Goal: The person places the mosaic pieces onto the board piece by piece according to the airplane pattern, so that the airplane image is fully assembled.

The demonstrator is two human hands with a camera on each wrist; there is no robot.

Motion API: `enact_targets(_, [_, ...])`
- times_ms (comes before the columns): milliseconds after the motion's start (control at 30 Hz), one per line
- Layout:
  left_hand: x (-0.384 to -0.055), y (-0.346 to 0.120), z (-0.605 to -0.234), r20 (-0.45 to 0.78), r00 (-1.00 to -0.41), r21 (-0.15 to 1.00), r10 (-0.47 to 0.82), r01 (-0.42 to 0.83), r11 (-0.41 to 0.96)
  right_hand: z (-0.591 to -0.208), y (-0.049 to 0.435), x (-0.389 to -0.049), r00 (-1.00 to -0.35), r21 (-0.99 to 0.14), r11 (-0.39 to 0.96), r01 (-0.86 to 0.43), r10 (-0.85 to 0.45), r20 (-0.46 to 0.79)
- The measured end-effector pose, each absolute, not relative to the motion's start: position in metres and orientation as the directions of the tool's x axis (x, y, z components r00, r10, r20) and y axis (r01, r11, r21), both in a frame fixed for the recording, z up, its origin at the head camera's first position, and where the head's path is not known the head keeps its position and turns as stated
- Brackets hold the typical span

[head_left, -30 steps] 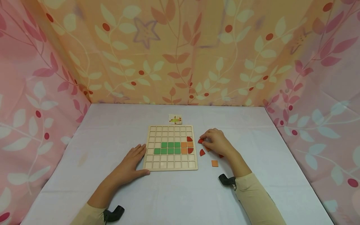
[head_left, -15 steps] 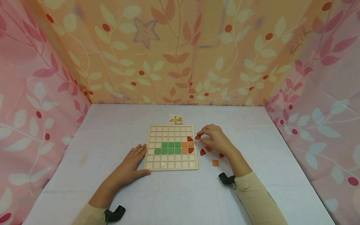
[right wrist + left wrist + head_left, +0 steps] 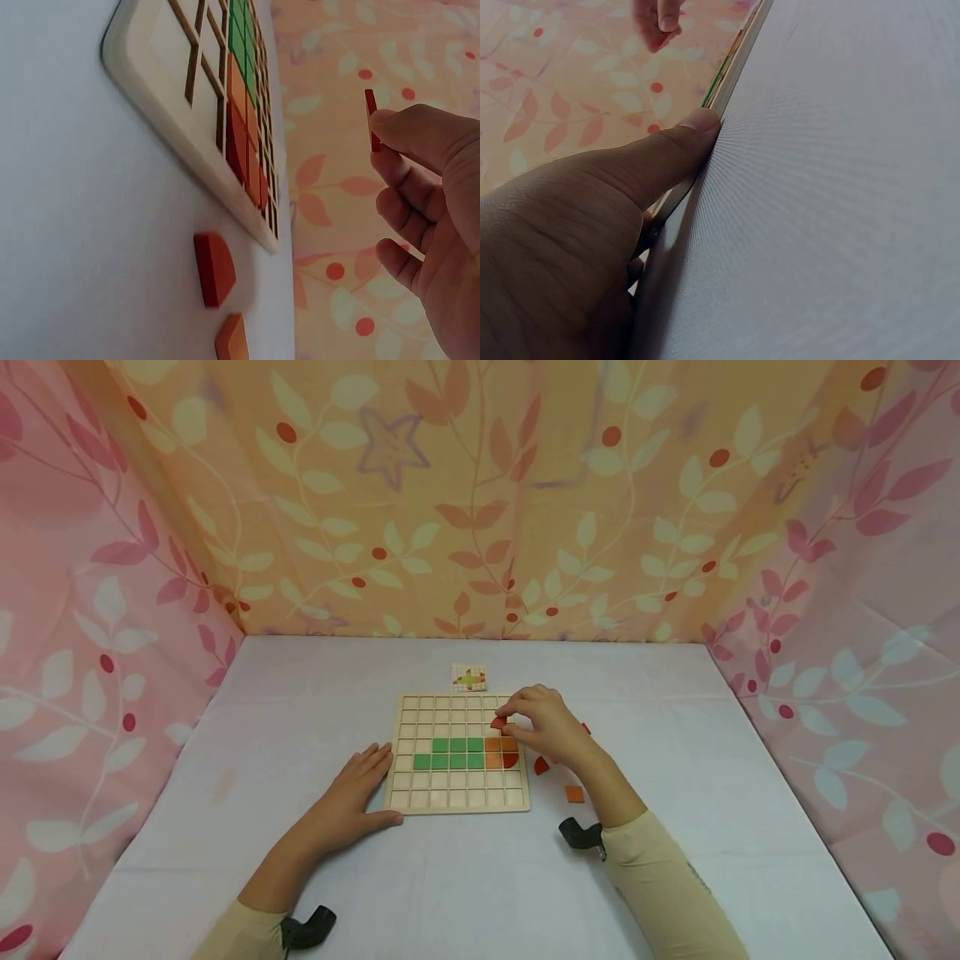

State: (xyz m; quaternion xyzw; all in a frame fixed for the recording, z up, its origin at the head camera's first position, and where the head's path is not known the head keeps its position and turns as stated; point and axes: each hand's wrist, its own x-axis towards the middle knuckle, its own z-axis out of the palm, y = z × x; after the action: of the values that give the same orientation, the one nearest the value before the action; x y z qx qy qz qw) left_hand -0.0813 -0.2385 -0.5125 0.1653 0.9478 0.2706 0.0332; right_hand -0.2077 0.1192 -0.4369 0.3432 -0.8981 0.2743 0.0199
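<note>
We see that the right hand [image 3: 546,723], pinching a red piece [image 3: 498,723], has come over the board [image 3: 457,804] at two o'clock — placing seems begun — while the left hand [image 3: 349,800] (fingers straight) touches eight o'clock.

No text, label, brand or number is showing legibly in the head view or in either wrist view. Only pictorial marks are standing out: on the table beyond the board [image 3: 436,797], the card [image 3: 468,677] is bearing a small grid with a green figure and reddish parts, its finer print being too small to tell; the back cloth [image 3: 645,527] is carrying a purple star [image 3: 391,449] in outline and, to its right, faint purple strokes [image 3: 557,485] and a squiggle [image 3: 797,477], neither forming readable characters
</note>
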Motion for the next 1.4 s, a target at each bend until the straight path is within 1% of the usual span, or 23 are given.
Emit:
enact_targets(200, [-0.082,-0.238,-0.512,-0.007,-0.945,0.525,0.326,0.274,0.806,-0.435,0.101,-0.206,-0.738,-0.479,0.587,-0.653,-0.636,0.227])
enact_targets(467, [-0.082,-0.238,-0.512,-0.006,-0.947,0.533,0.32,0.268,0.802,-0.44,0.075,-0.207,-0.689,-0.475,0.537,-0.697,-0.685,0.236])
enact_targets(633, [-0.082,-0.239,-0.511,-0.008,-0.945,0.538,0.326,0.271,0.798,-0.444,0.059,-0.206,-0.671,-0.483,0.516,-0.708,-0.704,0.231])
enact_targets(867, [-0.081,-0.239,-0.509,-0.005,-0.942,0.529,0.336,0.283,0.8,-0.45,0.04,-0.204,-0.637,-0.464,0.489,-0.739,-0.732,0.243])
enact_targets(1133, [-0.081,-0.24,-0.509,0.01,-0.94,0.535,0.34,0.293,0.792,-0.458,0.019,-0.202,-0.627,-0.415,0.514,-0.751,-0.752,0.204])
enact_targets(1400, [-0.081,-0.239,-0.508,0.031,-0.937,0.54,0.348,0.309,0.783,-0.468,0.004,-0.204,-0.646,-0.37,0.562,-0.74,-0.747,0.158])
